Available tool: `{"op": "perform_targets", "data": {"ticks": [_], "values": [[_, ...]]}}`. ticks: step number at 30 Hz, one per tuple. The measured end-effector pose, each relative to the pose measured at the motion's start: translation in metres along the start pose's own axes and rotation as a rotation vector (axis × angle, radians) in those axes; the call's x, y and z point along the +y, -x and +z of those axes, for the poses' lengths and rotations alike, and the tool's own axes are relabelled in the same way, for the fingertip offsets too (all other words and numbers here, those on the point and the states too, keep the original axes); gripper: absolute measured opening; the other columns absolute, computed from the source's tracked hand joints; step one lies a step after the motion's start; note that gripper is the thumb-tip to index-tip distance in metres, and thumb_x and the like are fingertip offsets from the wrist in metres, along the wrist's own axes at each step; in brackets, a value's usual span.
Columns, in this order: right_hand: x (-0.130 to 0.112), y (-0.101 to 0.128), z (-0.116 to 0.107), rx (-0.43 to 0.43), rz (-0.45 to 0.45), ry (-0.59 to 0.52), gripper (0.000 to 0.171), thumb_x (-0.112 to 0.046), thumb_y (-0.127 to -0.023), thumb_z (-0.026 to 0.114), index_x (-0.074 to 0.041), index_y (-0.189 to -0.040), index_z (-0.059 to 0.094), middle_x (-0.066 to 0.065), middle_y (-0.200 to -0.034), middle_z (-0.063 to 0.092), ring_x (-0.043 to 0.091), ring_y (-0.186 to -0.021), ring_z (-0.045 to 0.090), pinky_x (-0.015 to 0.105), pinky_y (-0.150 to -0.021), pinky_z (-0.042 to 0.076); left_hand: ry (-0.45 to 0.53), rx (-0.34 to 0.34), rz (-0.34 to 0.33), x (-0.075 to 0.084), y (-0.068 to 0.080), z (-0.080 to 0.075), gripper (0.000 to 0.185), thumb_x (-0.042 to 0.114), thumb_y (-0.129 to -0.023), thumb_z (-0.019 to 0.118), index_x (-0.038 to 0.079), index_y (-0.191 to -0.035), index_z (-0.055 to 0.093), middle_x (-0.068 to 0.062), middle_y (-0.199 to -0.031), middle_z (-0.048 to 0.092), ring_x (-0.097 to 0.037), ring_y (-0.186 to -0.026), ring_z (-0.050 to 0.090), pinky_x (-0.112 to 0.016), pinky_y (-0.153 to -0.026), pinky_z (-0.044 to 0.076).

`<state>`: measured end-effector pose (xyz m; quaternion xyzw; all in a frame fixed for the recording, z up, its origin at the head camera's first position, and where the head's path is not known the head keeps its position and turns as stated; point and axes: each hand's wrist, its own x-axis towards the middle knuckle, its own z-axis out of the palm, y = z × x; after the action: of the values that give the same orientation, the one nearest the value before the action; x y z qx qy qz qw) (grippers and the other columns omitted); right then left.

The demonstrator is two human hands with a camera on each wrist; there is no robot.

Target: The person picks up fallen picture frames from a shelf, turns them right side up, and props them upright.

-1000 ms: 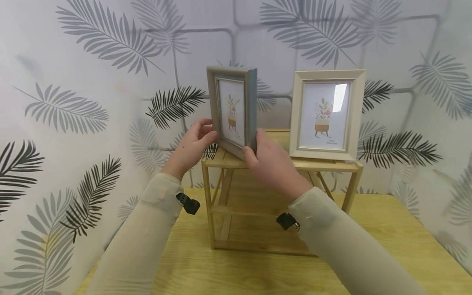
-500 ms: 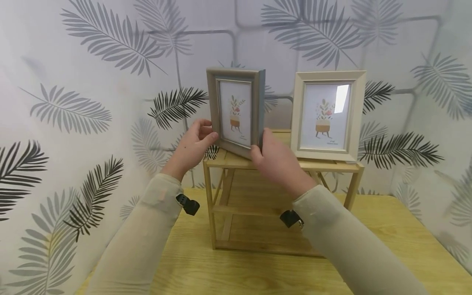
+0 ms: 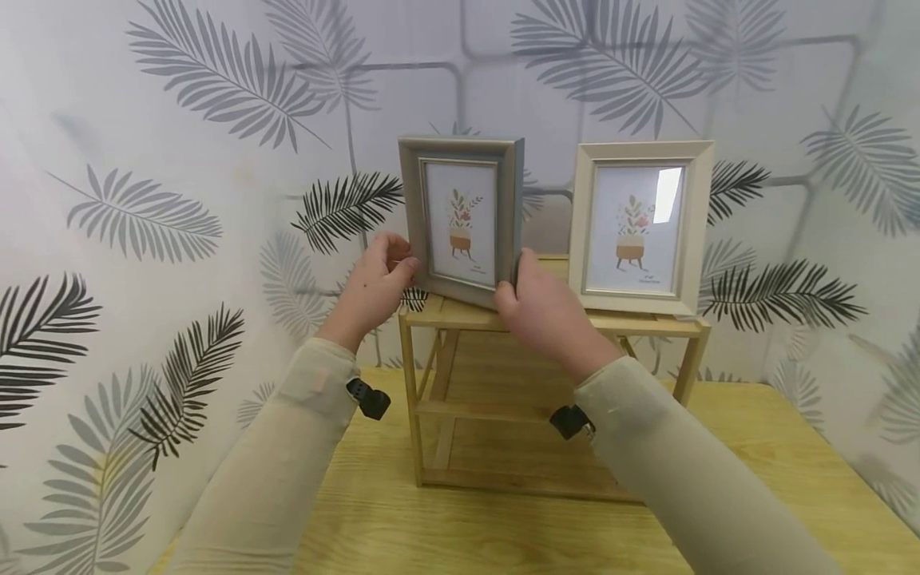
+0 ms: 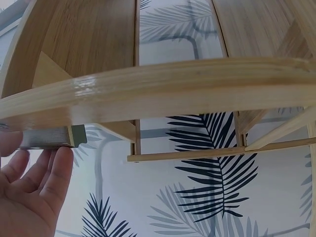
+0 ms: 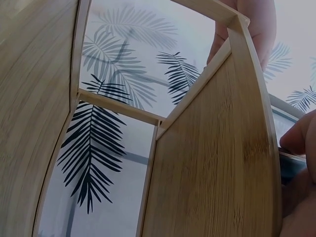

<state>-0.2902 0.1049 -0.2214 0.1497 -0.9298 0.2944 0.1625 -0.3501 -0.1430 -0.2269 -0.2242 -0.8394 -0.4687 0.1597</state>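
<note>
In the head view, we saw two hands holding a grey picture frame [image 3: 461, 220] just left of centre. It stood upright on the top of a small bamboo shelf rack [image 3: 460, 318]. The frame's lower edge appeared to touch the top slats, and its face was turned slightly towards the right of the picture.

The left hand [image 3: 374, 287] met the frame's lower left edge, thumb in front and fingers bent lightly behind it. In the left wrist view, the fingertips [image 4: 61, 163] lay right under the frame's grey corner [image 4: 49, 137], beneath the rack's front rail [image 4: 173, 84].

The right hand [image 3: 549, 315] pinched the frame's lower right corner. In the right wrist view, a thumb tip [image 5: 298, 138] pressed on a dark edge of the frame [image 5: 294, 165] beside the rack's side panel [image 5: 217, 163].

A cream picture frame [image 3: 640, 228] with a similar potted-plant print stood to the right on the same top, apart from the grey one. The rack sat on a pale wooden worktop [image 3: 446, 527], in front of wallpaper printed with grey and black palm leaves [image 3: 180, 160].

We judged the step in hand to be squaring the grey frame on the rack's top so that it faced forward like its neighbour. A next move would call for a small turn at the base. Both hands would need to keep the frame upright until its rear stand, which we could not see, bore the weight.
</note>
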Motion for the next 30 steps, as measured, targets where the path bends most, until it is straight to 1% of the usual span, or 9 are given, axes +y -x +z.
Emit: {"op": "perform_targets", "data": {"ticks": [6,11,14,18,23,24,26,28,30], "values": [[0.0011,-0.0004,-0.0034,-0.026,0.013,-0.007,0.038,-0.025,-0.103,0.038,0.003,-0.128,0.037,0.008,-0.075,0.048,0.018,-0.053,0.042,0.031,-0.045,0.039,-0.002,0.016,-0.002,0.0007,-0.0016,0.0008,0.022,0.021,-0.108,0.047,0.008,-0.126,0.048,-0.011,-0.124,0.06,-0.026,-0.105,0.064,-0.043,-0.092,0.052],[0.0015,-0.0018,-0.0046,-0.024,0.011,-0.016,0.047,-0.023,-0.102,0.039,0.006,-0.138,0.034,0.009,-0.076,0.049,0.018,-0.053,0.043,0.032,-0.046,0.041,0.006,0.02,-0.011,0.0001,-0.0018,0.0006,0.021,0.02,-0.107,0.052,0.009,-0.124,0.048,-0.01,-0.122,0.062,-0.024,-0.104,0.064,-0.042,-0.089,0.054],[0.0013,-0.0029,-0.0041,-0.003,0.014,-0.025,0.056,-0.022,-0.101,0.041,0.005,-0.148,0.027,0.012,-0.081,0.054,0.02,-0.054,0.049,0.033,-0.047,0.044,0.009,0.019,-0.009,-0.0003,-0.0015,-0.0001,0.023,0.019,-0.106,0.054,0.009,-0.126,0.048,-0.009,-0.123,0.061,-0.022,-0.106,0.063,-0.041,-0.089,0.054],[0.0013,-0.0041,-0.002,0.047,0.005,-0.026,0.064,-0.022,-0.102,0.044,-0.002,-0.156,0.018,0.017,-0.095,0.063,0.025,-0.06,0.057,0.037,-0.05,0.049,-0.002,0.019,-0.001,-0.0011,-0.001,-0.0009,0.023,0.02,-0.106,0.054,0.011,-0.127,0.048,-0.007,-0.123,0.06,-0.021,-0.106,0.062,-0.041,-0.088,0.055],[0.0023,-0.0043,0.0004,0.1,-0.029,-0.024,0.072,-0.02,-0.102,0.046,-0.006,-0.161,0.007,0.018,-0.091,0.064,0.026,-0.059,0.059,0.038,-0.05,0.05,-0.032,0.025,0.003,-0.0007,-0.0008,-0.0013,0.022,0.021,-0.106,0.055,0.013,-0.125,0.048,-0.008,-0.117,0.061,-0.023,-0.099,0.064,-0.042,-0.082,0.055],[0.0024,-0.0039,0.0005,0.109,-0.036,-0.023,0.073,-0.02,-0.102,0.046,-0.005,-0.161,0.005,0.019,-0.096,0.065,0.026,-0.06,0.059,0.038,-0.052,0.05,-0.039,0.026,0.002,-0.0004,-0.0006,-0.0014,0.022,0.021,-0.106,0.055,0.013,-0.125,0.048,-0.008,-0.117,0.061,-0.023,-0.097,0.065,-0.042,-0.081,0.054],[0.0025,-0.0027,0.0005,0.118,-0.041,-0.037,0.076,-0.019,-0.102,0.048,-0.005,-0.162,0.002,0.024,-0.116,0.063,0.029,-0.065,0.059,0.04,-0.057,0.051,-0.047,0.027,0.001,0.0004,-0.0004,-0.0014,0.023,0.022,-0.106,0.055,0.013,-0.126,0.047,-0.009,-0.117,0.061,-0.023,-0.096,0.065,-0.042,-0.08,0.054],[0.0036,-0.002,0.0006,0.126,-0.052,-0.045,0.078,-0.018,-0.102,0.049,-0.005,-0.162,0.0,0.027,-0.142,0.049,0.031,-0.082,0.061,0.043,-0.07,0.053,-0.054,0.03,0.002,0.0009,0.0,-0.0013,0.024,0.021,-0.106,0.055,0.012,-0.127,0.047,-0.009,-0.117,0.061,-0.023,-0.096,0.065,-0.042,-0.079,0.054],[0.005,-0.0011,0.0011,0.134,-0.063,-0.057,0.08,-0.018,-0.102,0.05,-0.004,-0.162,-0.002,0.024,-0.159,0.03,0.035,-0.106,0.059,0.047,-0.088,0.052,-0.056,0.032,-0.001,0.0015,0.0006,-0.001,0.025,0.021,-0.106,0.055,0.012,-0.128,0.047,-0.009,-0.117,0.061,-0.024,-0.096,0.065,-0.042,-0.079,0.054]]}}
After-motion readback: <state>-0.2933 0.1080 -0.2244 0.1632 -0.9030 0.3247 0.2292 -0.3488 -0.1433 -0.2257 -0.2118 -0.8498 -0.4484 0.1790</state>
